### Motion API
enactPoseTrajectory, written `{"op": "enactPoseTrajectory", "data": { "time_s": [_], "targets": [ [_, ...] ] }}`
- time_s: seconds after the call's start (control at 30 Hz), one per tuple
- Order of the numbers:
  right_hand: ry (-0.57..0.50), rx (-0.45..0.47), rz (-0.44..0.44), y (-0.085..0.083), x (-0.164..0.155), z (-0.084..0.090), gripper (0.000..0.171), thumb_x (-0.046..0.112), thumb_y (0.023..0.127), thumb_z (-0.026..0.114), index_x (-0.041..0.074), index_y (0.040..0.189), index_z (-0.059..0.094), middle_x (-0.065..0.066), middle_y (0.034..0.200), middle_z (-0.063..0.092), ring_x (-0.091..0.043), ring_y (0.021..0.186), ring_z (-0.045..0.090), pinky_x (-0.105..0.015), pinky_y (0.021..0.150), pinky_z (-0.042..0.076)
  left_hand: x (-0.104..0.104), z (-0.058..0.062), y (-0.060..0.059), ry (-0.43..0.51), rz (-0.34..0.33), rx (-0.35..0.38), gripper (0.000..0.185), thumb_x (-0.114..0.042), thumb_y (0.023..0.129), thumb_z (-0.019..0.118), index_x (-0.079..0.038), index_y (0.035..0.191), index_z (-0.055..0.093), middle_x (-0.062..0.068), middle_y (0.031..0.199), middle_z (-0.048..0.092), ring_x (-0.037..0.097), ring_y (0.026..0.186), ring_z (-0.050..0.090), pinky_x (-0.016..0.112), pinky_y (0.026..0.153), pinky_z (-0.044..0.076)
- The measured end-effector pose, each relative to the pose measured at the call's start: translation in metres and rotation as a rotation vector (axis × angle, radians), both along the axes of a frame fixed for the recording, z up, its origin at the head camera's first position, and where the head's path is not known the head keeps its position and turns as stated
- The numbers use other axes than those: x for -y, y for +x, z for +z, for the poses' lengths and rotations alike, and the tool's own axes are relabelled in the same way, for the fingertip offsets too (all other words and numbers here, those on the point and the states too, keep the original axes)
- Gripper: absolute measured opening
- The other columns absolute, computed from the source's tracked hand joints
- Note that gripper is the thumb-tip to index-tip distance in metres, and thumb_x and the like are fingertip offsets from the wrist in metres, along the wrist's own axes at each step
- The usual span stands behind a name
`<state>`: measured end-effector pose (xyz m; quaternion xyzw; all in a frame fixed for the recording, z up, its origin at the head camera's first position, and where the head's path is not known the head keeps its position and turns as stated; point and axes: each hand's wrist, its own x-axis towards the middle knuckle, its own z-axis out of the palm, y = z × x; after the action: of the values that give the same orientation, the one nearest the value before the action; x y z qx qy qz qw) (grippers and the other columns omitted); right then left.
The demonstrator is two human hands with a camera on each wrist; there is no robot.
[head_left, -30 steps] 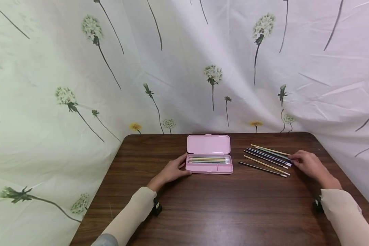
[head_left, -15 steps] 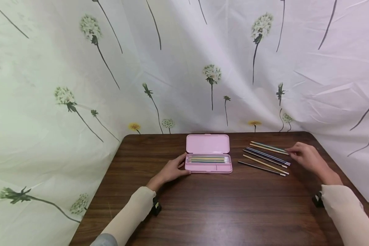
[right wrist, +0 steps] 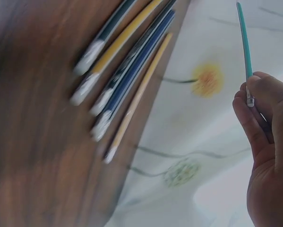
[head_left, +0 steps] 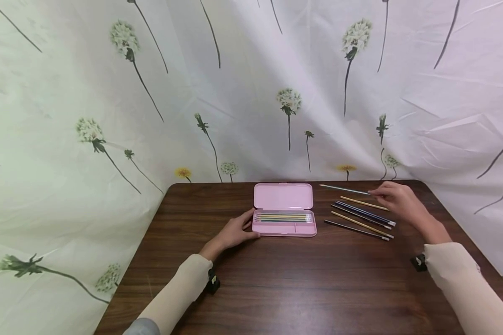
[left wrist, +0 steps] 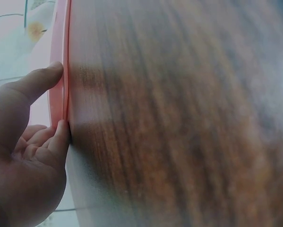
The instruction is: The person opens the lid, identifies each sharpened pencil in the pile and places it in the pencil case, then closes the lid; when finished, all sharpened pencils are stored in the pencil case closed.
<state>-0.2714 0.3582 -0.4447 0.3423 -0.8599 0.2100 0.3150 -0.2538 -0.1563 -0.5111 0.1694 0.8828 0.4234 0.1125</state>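
A pink pencil case lies with its lid flipped back, and several pencils fill its rear compartment. My left hand holds the case by its left end, thumb at the front corner and fingers along the side. In the left wrist view the thumb presses the pink edge. Over the back right of the table, my right hand pinches a teal pencil near its eraser end, thumb against fingers. The pencil's tip points left, toward the case lid, above the tabletop.
Several loose pencils, including a yellow one, dark blue ones and a black one, lie right of the case on the brown wooden table. A white floral cloth hangs behind the table's back edge.
My right hand has picked the teal pencil up from beside the yellow one and moved it up and left toward the case. My left hand stays at the case.
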Motion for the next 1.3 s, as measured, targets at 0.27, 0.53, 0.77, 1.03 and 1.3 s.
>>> {"op": "enactPoseTrajectory", "data": {
  "time_s": [0.27, 0.53, 0.77, 1.03, 1.3],
  "targets": [
    [-0.015, 0.025, 0.061, -0.004, 0.032, 0.011, 0.032, -0.019, 0.073, 0.084, 0.004, 0.096, 0.085, -0.007, 0.089, 0.077, -0.013, 0.07, 0.063, -0.014, 0.062, 0.045, -0.001, 0.0, 0.0, -0.004, 0.005, -0.003, 0.088, -0.022, 0.097, 0.081, -0.007, 0.168, 0.031, 0.014, 0.174, 0.033, 0.032, 0.151, 0.051, 0.045, 0.122, 0.047],
    [-0.031, 0.046, 0.136, -0.009, 0.059, 0.019, 0.031, -0.019, 0.077, 0.083, 0.004, 0.097, 0.084, -0.008, 0.091, 0.077, -0.013, 0.071, 0.065, -0.012, 0.062, 0.046, 0.0, -0.001, -0.001, -0.001, 0.008, -0.007, 0.088, -0.022, 0.097, 0.081, -0.007, 0.168, 0.032, 0.015, 0.174, 0.033, 0.032, 0.151, 0.05, 0.045, 0.122, 0.047],
    [-0.033, 0.062, 0.159, -0.016, 0.077, 0.017, 0.033, -0.021, 0.076, 0.082, 0.005, 0.097, 0.084, -0.007, 0.09, 0.077, -0.014, 0.075, 0.066, -0.012, 0.064, 0.047, 0.0, -0.001, -0.001, -0.002, 0.007, -0.005, 0.089, -0.023, 0.097, 0.082, -0.008, 0.168, 0.031, 0.014, 0.174, 0.033, 0.032, 0.152, 0.05, 0.045, 0.122, 0.047],
    [-0.016, 0.122, 0.162, -0.017, 0.097, 0.012, 0.031, -0.019, 0.08, 0.081, 0.006, 0.099, 0.085, -0.003, 0.092, 0.077, -0.014, 0.079, 0.069, -0.018, 0.065, 0.052, 0.0, -0.004, -0.002, 0.0, 0.009, -0.004, 0.089, -0.024, 0.097, 0.081, -0.009, 0.169, 0.031, 0.014, 0.174, 0.033, 0.031, 0.152, 0.049, 0.044, 0.122, 0.047],
    [-0.037, 0.157, 0.177, -0.017, 0.114, 0.007, 0.029, -0.016, 0.084, 0.08, 0.007, 0.1, 0.085, -0.002, 0.093, 0.076, -0.009, 0.075, 0.064, -0.026, 0.059, 0.053, 0.001, -0.004, -0.003, -0.026, 0.012, -0.007, 0.089, -0.026, 0.097, 0.081, -0.012, 0.169, 0.031, 0.011, 0.174, 0.033, 0.029, 0.15, 0.052, 0.044, 0.122, 0.048]
  ]
}}
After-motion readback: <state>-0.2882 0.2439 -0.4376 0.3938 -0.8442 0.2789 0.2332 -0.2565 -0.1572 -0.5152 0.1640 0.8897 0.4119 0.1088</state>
